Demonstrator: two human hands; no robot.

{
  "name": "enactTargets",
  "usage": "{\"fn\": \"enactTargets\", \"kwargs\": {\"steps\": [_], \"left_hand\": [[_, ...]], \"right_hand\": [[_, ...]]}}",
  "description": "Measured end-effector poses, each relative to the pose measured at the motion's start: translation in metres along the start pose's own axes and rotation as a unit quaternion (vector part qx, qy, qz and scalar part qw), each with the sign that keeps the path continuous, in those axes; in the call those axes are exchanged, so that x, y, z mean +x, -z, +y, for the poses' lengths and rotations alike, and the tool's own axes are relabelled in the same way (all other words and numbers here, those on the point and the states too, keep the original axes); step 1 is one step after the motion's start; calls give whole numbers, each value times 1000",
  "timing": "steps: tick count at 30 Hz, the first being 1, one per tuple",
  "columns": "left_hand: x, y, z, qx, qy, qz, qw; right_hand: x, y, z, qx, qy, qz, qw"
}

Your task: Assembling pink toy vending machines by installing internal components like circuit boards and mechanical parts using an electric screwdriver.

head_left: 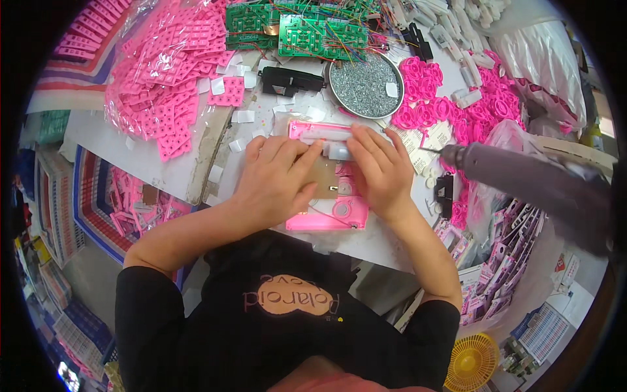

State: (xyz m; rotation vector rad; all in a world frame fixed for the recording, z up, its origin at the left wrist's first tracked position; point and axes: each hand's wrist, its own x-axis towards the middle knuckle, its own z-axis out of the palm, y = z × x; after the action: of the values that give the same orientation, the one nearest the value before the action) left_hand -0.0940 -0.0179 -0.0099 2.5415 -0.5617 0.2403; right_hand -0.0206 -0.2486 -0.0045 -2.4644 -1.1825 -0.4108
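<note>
Through the head view I see the pink casing [320, 222] lying on the worktable [157, 124] between both hands, in front of the black shirt [274, 340]. My left hand [274, 171] bends its fingers over the casing's left side, index tip near a pale translucent piece [337, 151]; I cannot tell whether it grips. My right hand [381, 166] curves over the right side, fingertips beside that piece, their hold unclear to me. Beyond sit a round tin [366, 117] of screws and green circuit boards [321, 38].
</note>
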Motion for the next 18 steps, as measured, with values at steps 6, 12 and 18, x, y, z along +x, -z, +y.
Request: {"fn": "enactTargets", "kwargs": {"steps": [6, 12, 18], "left_hand": [[3, 3, 1, -10, 8, 21, 1000], [81, 11, -34, -136, 34, -99, 985], [177, -53, -55, 170, -111, -85, 976]], "right_hand": [[12, 4, 17, 159, -62, -75, 982], [-1, 8, 2, 186, -128, -41, 973], [-3, 52, 76, 476, -275, 264, 792]]}}
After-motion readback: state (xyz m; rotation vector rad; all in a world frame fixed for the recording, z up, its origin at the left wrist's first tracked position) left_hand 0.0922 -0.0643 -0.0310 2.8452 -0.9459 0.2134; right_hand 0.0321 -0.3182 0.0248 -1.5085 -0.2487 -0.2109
